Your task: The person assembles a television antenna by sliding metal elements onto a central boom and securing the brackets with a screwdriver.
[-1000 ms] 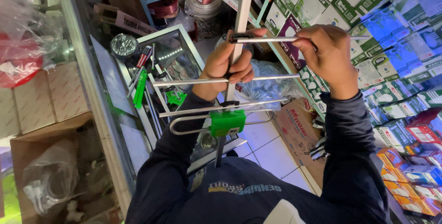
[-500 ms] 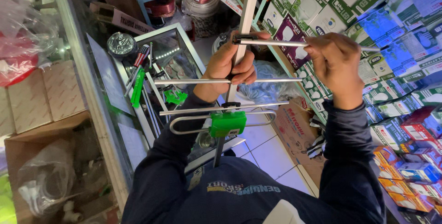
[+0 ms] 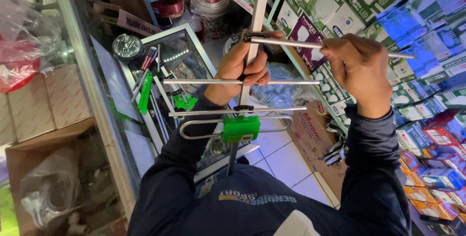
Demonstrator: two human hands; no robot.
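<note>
1. We see a small shop that sells electrical goods, narrow and very full.
2. At about 2 o'clock, many small cartons of light bulbs (image 3: 388,17) in green, white and purple stand stacked in rows on the shelves (image 3: 310,66), as stock for sale.
3. At 4 o'clock, more coloured boxes (image 3: 432,187) are piled close together.
4. At 9 o'clock there is a glass display counter (image 3: 121,119) with an aluminium frame; small tools and a roll of tape (image 3: 127,47) lie on it.
5. At 12 o'clock, spools of cable (image 3: 170,8) sit low under a shelf.
6. At 8 o'clock, open cardboard boxes (image 3: 43,168) hold goods in plastic bags.
</note>
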